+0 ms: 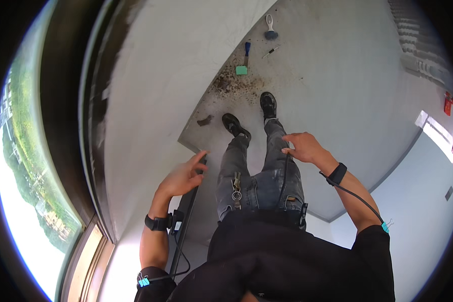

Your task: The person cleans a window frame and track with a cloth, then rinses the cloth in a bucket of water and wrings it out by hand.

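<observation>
My left hand (185, 176) hovers beside the white wall (156, 100), its fingers spread and slightly blurred, with nothing seen in them. My right hand (307, 148) is held in front of my right thigh, thumb and index finger apart, and it is bare too. Beyond my shoes, on the grey floor, lies a blue-handled scraper (247, 50) with a small green square (241, 70) at its lower end. Farther off rests a brush (270, 27) with a white handle and dark bristles. A thin black-and-white pen-like stick (271, 51) lies between them.
Crumbly brown debris (236, 85) is scattered along the foot of the wall, with a dark flat scrap (205, 121) nearer me. A window (40, 166) is at the left. Something red (448, 103) lies at the far right. Keys (236, 186) hang from my waist.
</observation>
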The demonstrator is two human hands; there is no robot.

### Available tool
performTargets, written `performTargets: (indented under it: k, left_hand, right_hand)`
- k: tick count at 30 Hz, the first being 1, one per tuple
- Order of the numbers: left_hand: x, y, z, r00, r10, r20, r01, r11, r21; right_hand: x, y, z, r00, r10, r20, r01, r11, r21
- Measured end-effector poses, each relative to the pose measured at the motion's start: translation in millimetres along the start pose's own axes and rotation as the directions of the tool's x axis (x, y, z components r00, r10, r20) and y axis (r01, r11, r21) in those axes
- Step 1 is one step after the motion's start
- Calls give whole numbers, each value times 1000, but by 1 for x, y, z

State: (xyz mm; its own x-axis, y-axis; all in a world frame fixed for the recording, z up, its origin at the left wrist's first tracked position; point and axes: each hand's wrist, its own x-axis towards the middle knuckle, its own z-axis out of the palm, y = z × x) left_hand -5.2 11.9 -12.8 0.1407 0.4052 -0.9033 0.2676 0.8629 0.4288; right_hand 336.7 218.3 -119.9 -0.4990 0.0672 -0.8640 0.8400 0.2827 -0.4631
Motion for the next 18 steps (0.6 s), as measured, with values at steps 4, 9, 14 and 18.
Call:
performTargets:
  k: [4,9,14,18]
  left_hand:
    - [210,27,-10,960,274,-58,-205,827,523]
    - [449,38,-17,937,350,-15,-278,768,576]
    - [631,-22,-53,965,228,-126,-91,748,658]
    - [745,-19,-51,917,153,-367,76,838,541]
  right_hand:
    - [80,103,17,940,-245,-238,229,969,-93]
    - [132,177,55,895,-250,-369,272,962,7]
    - [167,166,45,905,-149,-399,251,944,215]
    - [175,183,38,919,-51,-391,174,943,285]
